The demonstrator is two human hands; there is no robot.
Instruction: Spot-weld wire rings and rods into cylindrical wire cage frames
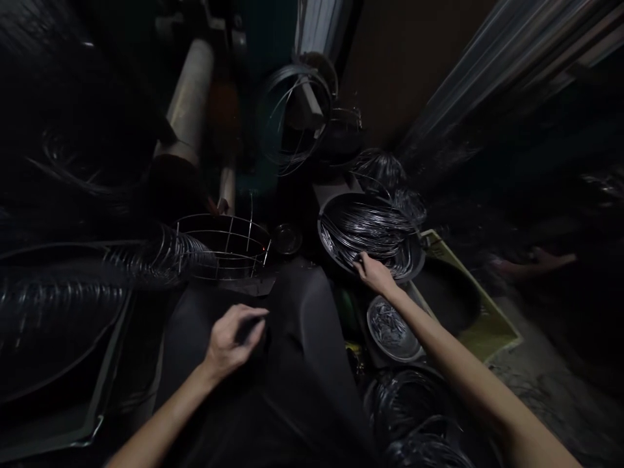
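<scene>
My right hand [376, 273] reaches out to the near rim of a round basin [320, 227] full of bundled, shiny metal wires [368, 224]. Its fingers are pinched together at the wires, and their tips look dark. Above my dark-clothed lap, my left hand [236, 335] has its fingers bent and the thumb held apart from them. A dark patch shows between thumb and fingers, and I see no held thing there. Below my right wrist stands a round bowl [390, 328] of small metal pieces.
Ahead stands a round wire frame [224, 240] with a small red glow at its edge. Wire coils lie at lower right [409, 409] and hang at the back [297, 117]. A yellow-green tray [487, 331] is at right, a large dark basin [63, 364] at left.
</scene>
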